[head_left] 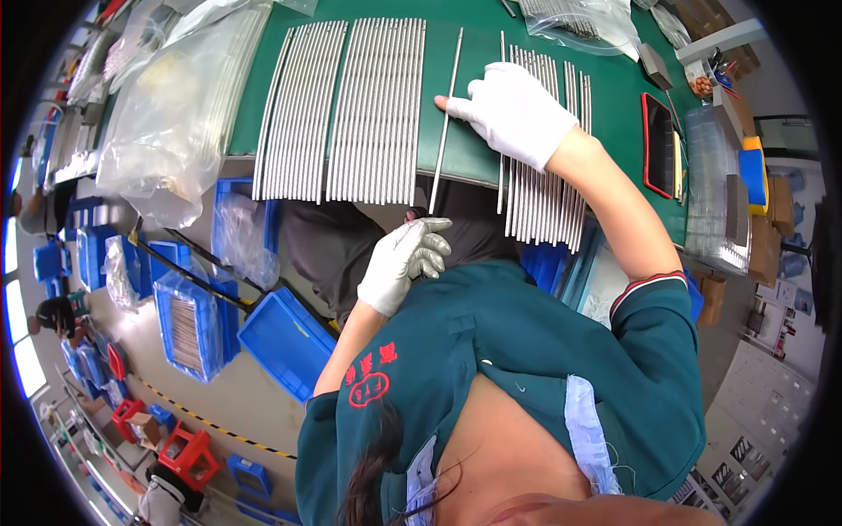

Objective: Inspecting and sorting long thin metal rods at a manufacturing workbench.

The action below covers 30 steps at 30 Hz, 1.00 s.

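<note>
A single thin metal rod (444,145) lies slanted between two groups of similar rods, its near end past the table edge. My right hand (517,114), in a white glove with one bare fingertip, lies across it. That bare digit crosses the rod's upper part, and the other fingers are curled and partly hidden. By the rod's near end is my left hand (405,263), also gloved, with its fingers loosely bent and apart. Whether it touches the rod I cannot tell. To the left lie two neat rows of metal rods (377,110); more rods (535,206) lie under my right forearm.
The green table (474,167) carries plastic bags (162,131) at the left and a red-edged phone-like device (658,145) at the right. Clear plastic trays (710,188) stand beyond it. Blue bins (285,342) sit low at the left, and red stools (189,456) stand farther off.
</note>
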Tool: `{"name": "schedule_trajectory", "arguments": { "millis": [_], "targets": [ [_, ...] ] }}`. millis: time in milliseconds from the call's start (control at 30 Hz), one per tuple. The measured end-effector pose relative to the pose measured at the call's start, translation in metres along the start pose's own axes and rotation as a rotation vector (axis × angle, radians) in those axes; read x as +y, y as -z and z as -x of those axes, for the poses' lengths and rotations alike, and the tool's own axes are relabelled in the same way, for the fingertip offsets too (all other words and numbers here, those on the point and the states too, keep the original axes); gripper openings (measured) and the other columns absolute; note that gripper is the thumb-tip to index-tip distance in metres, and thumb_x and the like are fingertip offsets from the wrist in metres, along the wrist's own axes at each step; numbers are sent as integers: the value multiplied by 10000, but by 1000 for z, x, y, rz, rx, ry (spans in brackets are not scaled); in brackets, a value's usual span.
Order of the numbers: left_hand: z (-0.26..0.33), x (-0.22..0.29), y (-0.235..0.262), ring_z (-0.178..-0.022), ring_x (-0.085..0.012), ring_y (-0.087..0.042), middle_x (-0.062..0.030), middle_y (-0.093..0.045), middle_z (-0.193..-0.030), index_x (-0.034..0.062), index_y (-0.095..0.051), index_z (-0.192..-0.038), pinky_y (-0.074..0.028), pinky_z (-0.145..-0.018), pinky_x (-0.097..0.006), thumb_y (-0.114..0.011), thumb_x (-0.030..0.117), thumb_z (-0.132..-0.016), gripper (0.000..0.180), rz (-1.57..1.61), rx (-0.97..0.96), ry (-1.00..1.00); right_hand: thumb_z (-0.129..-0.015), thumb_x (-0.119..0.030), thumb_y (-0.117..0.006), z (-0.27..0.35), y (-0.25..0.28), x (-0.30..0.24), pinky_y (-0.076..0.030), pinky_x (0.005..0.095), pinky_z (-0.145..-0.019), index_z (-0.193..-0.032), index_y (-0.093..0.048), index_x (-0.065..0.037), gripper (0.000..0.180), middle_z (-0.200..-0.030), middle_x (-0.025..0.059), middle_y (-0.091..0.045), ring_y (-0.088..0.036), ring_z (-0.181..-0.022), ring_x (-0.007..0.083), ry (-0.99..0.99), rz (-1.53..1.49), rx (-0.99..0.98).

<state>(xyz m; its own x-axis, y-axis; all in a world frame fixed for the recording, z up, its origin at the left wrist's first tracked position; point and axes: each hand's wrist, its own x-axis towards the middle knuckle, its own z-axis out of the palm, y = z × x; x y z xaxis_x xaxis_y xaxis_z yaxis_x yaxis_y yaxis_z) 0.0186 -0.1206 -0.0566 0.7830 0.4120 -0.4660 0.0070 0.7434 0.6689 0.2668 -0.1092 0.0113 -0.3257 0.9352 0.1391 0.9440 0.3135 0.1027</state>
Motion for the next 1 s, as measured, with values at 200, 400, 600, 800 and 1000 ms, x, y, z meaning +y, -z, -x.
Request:
{"name": "schedule_trajectory", "arguments": {
  "millis": [200, 400, 600, 800, 1000],
  "targets": [
    [-2, -1, 2, -614, -106, -547, -67, -574, -762, -46, -493, -1105, -459, -539, -211, -483, 321, -881, 430, 3, -1, -3, -754, -112, -492, 18, 9, 6, -403, 345, -605, -1035, -608, -146, 305, -627, 81, -523, -528, -615, 237, 7, 51, 6],
    [-2, -1, 0, -605, -108, -545, -76, -577, -759, -54, -496, -1102, -458, -535, -208, -485, 317, -878, 434, -15, -8, -18, -764, -131, -494, 18, 7, 5, -404, 343, -595, -1036, -609, -156, 296, -622, 84, -520, -525, -611, 237, -8, 43, 4],
    [-1, -1, 1, -639, -96, -534, -72, -569, -793, -53, -494, -1113, -446, -563, -201, -437, 287, -906, 402, -12, -34, -4, -774, -158, -513, -2, 2, -1, -404, 331, -661, -1080, -593, -178, 316, -661, 54, -495, -475, -685, 228, -48, -17, -66],
    [0, 1, 2, -642, -98, -533, -74, -567, -800, -52, -490, -1116, -444, -567, -202, -438, 287, -906, 403, -11, -30, 6, -772, -151, -510, 1, 1, 0, -404, 326, -660, -1080, -592, -168, 319, -664, 52, -497, -476, -686, 225, -26, 11, -54],
    [-1, 2, 0, -608, -109, -534, -76, -570, -758, -55, -500, -1091, -451, -540, -211, -485, 313, -879, 425, -20, -1, 11, -776, -160, -499, 22, 6, 7, -394, 350, -597, -1031, -608, -165, 277, -621, 68, -514, -503, -616, 230, -48, 12, -29]
  ]
}}
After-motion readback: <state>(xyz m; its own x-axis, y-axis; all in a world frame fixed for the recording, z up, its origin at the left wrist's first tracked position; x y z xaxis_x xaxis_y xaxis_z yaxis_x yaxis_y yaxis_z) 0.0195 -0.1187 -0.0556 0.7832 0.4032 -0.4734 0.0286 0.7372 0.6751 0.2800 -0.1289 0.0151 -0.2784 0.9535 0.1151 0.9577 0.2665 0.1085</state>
